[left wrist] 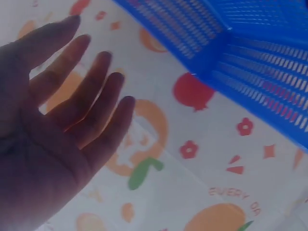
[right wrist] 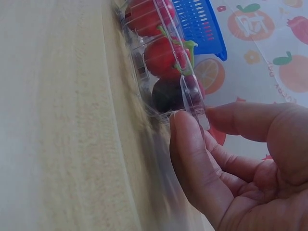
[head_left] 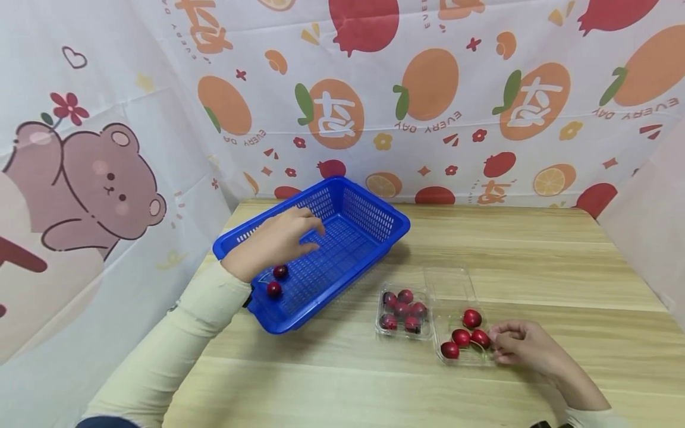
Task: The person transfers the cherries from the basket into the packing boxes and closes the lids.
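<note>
My left hand (head_left: 280, 238) hovers over the blue basket (head_left: 369, 213), fingers spread and holding nothing. Under the wrist, two dark red cherries (head_left: 274, 289) lie in the basket's near left corner. With thumb and index finger, my right hand (head_left: 527, 346) pinches the rim of a clear plastic box (right wrist: 136, 79) at its right side. Several cherries (head_left: 461, 337) with green stems lie in that box, and its clear lid (head_left: 449, 283) is folded back behind it. In the left wrist view, the left palm (left wrist: 48, 154) and all its fingers show bare.
Left of the pinched box stands a second clear box (head_left: 393, 336) holding several cherries. Both rest on a wooden table (head_left: 535, 261). Behind the table hangs a fruit-print cloth (head_left: 465, 154); a bear-print cloth (head_left: 176, 107) hangs at the left.
</note>
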The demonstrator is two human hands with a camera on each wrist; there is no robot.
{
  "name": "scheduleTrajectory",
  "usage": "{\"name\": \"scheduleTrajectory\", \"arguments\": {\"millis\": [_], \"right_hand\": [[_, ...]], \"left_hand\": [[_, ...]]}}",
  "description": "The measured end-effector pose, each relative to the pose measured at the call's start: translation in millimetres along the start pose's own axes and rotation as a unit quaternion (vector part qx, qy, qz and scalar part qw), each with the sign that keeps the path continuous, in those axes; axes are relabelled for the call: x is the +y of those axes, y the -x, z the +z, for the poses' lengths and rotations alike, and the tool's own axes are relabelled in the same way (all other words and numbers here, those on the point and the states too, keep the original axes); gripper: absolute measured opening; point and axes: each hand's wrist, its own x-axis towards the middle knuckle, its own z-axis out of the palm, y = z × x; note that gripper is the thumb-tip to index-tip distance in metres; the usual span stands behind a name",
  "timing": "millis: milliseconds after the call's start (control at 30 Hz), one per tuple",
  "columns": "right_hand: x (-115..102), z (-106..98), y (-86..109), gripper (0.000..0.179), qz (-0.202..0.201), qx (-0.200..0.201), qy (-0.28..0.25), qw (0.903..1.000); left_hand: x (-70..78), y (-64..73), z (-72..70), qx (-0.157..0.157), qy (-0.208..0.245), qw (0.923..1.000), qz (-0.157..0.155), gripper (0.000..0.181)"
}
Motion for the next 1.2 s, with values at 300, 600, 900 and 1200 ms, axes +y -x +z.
{"name": "scheduleTrajectory", "arguments": {"millis": [300,600,900,1200], "right_hand": [[-1,1,-4.0,0.043,-0.003,-0.005,0.0,1.0],[-3,3,-4.4,0.042,-0.006,-0.007,-0.006,0.9999],[-3,3,-5.5,0.042,-0.005,-0.013,-0.005,0.9999],[-3,0,-1.9,0.044,-0.006,-0.019,-0.006,0.9998]], "left_hand": [[-14.8,-5.5,20.1,-0.186,-0.02,0.9757,-0.114,0.054],[-15.2,-2.8,24.4,-0.241,-0.058,0.9538,-0.169,0.071],[-19.2,-1.4,29.6,-0.266,-0.073,0.9414,-0.194,0.07],[-23.2,-23.5,50.9,-0.332,-0.179,0.9018,-0.211,0.036]]}}
